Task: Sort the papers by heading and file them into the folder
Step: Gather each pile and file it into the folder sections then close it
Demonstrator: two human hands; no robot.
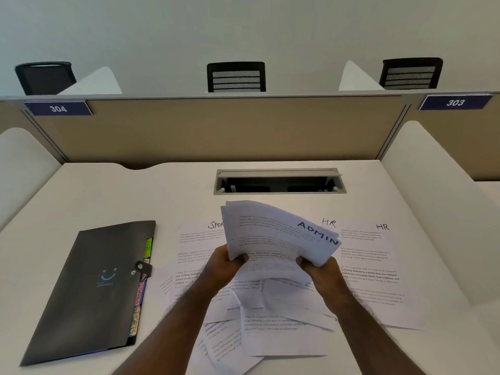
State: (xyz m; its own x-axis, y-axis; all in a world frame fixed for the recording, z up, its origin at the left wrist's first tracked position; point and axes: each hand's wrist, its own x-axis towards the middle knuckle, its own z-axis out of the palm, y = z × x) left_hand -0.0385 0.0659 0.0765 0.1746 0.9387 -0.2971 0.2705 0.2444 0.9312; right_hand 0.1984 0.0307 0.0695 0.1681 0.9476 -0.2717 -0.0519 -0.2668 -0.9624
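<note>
I hold a small stack of printed papers (276, 231) lifted above the desk, its top sheet headed ADMIN. My left hand (224, 266) grips the stack's lower left corner and my right hand (322, 274) grips its lower right corner. Under it lies a loose spread of sheets: one headed SPOR... (200, 239) at the left, an HR sheet (376, 255) at the right, another HR heading (328, 222) peeking out behind the stack. A black folder (89, 290) with coloured tabs and a snap closure lies shut at the left.
Crumpled and overlapping sheets (273, 320) cover the desk near me. A cable hatch (278, 181) sits open at the back of the white desk (94, 196). Beige partitions with side panels enclose the desk; chairs stand beyond.
</note>
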